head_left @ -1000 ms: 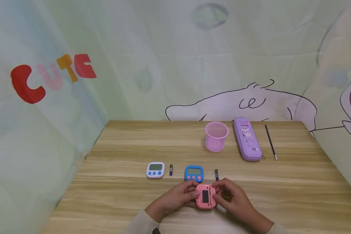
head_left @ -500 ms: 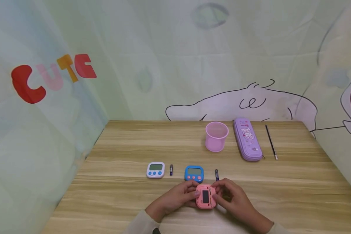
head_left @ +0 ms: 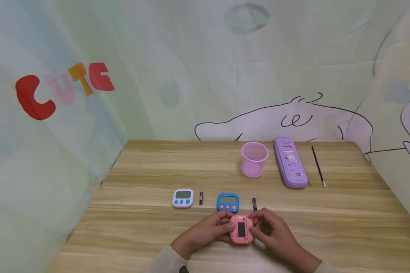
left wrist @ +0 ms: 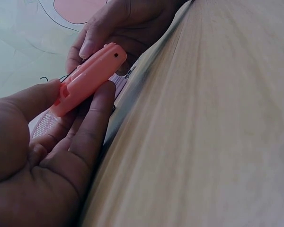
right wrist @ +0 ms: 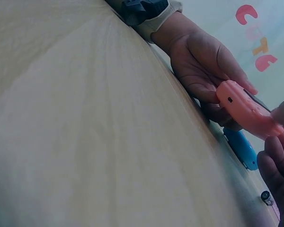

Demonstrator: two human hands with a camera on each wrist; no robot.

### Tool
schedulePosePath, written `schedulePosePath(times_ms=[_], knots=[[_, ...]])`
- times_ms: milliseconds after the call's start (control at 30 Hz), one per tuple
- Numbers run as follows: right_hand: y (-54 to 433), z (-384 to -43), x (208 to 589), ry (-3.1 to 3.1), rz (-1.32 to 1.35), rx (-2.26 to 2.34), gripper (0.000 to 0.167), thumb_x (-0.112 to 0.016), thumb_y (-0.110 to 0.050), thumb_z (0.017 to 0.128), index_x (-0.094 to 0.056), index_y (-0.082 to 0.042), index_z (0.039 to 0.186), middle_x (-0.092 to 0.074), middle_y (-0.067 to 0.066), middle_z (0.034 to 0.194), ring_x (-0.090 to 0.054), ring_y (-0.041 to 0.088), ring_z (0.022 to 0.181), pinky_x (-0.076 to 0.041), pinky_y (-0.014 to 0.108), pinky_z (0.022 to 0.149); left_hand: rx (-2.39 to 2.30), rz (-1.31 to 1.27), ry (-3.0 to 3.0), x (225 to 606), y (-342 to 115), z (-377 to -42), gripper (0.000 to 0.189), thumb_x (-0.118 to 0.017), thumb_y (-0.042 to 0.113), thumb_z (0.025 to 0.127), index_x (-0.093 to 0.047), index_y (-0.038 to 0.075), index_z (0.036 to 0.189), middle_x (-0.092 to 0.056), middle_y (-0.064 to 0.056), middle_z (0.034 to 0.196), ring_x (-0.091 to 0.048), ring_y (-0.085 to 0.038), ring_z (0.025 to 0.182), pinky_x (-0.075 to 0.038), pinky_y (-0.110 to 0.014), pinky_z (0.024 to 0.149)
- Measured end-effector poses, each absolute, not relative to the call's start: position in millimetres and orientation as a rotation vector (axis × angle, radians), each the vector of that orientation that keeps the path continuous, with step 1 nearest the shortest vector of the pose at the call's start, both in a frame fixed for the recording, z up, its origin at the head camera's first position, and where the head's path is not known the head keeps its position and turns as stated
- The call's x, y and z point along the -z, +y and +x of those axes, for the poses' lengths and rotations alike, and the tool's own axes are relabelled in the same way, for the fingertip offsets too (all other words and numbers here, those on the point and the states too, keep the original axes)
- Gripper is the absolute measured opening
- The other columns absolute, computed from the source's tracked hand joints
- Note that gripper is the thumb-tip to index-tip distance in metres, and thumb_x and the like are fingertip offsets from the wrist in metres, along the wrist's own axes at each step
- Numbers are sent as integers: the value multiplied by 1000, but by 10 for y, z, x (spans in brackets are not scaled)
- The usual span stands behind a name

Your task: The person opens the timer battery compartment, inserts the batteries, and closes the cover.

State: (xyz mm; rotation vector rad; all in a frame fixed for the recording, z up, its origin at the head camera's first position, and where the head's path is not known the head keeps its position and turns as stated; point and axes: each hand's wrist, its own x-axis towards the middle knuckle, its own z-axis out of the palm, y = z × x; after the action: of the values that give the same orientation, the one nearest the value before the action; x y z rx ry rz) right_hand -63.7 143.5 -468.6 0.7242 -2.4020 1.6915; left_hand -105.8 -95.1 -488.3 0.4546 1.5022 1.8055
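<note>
A pink digital timer (head_left: 241,229) is held up in both hands, its back with a dark rectangular magnet facing the head camera. My left hand (head_left: 210,230) grips its left side, thumb on the back and fingers beneath. On the opposite edge, my right hand (head_left: 275,234) pinches it between thumb and fingers, beside the long slot there. Both wrist views show the pink timer (left wrist: 89,78) edge-on above the tabletop. Just beyond the hands lie a blue timer (head_left: 227,202) and a small dark battery (head_left: 254,204), the battery close to my right fingertips.
Farther left on the wooden table (head_left: 140,227) are a white timer (head_left: 182,198) and another battery (head_left: 201,198). Toward the back stand a pink cup (head_left: 253,167), a purple pencil case (head_left: 291,163) and a black pencil (head_left: 318,165). A printed curtain (head_left: 157,76) hangs behind.
The whole head view has shifted slightly, so things appear a little farther right. Both hands keep the same hold on the pink timer.
</note>
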Motion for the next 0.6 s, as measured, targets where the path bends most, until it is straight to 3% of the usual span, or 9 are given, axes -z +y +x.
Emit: schedulePosePath(times_ms=[167, 333, 600], knots=[[1457, -659, 4780, -2385, 754, -1664, 25, -69, 4, 87, -61, -5, 109, -61, 0, 90, -60, 12, 77, -58, 27, 64, -1815, 456, 1503, 4889, -947, -1053, 34, -54, 14, 101, -47, -6, 127, -61, -19, 121, -65, -31, 104, -57, -40, 86], [1521, -716, 4969, -2420, 733, -1684, 25, -62, 0, 93, -60, -11, 115, -62, -2, 97, -62, 13, 81, -58, 28, 67, -1821, 455, 1497, 4882, -947, -1051, 35, -54, 15, 101, -46, -7, 128, -60, -21, 122, -64, -32, 106, -57, -40, 87], [1567, -749, 5040, -2455, 702, -1745, 26, -62, -6, 95, -58, -15, 119, -62, -2, 104, -63, 15, 86, -58, 28, 74, -1818, 450, 1498, 4873, -947, -1055, 36, -54, 17, 101, -46, -6, 128, -60, -21, 124, -64, -32, 108, -56, -40, 88]])
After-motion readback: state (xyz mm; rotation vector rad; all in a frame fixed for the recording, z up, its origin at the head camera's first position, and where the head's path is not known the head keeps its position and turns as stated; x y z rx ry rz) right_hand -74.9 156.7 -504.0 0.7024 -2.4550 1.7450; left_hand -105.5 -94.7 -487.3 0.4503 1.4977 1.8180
